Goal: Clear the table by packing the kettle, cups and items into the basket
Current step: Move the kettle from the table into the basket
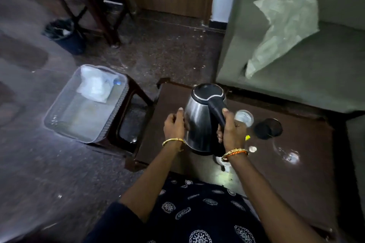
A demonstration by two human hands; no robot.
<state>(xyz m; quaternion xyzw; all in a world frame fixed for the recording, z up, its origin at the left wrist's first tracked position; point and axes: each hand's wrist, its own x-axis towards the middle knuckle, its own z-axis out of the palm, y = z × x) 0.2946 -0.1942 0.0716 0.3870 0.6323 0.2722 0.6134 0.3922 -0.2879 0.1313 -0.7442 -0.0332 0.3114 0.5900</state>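
A steel kettle (199, 122) with a black lid and handle stands over the dark wooden table (296, 173). My right hand (232, 130) grips the black handle. My left hand (174, 125) touches the kettle's left side with curled fingers. Right of the kettle stand a clear glass (245, 117) and a black round kettle base (268, 128). A wine glass (286, 154) lies on its side further right. A white cup (222, 161) shows partly under my right wrist. The clear plastic basket (65, 122) sits on a stool to the left and holds white packets (95, 86).
A green sofa (296, 61) with a plastic bag (284, 25) stands behind the table. The brown stool (134, 116) under the basket touches the table's left edge. A dark waste bin (63, 33) and a wooden chair (83, 0) stand on the far floor.
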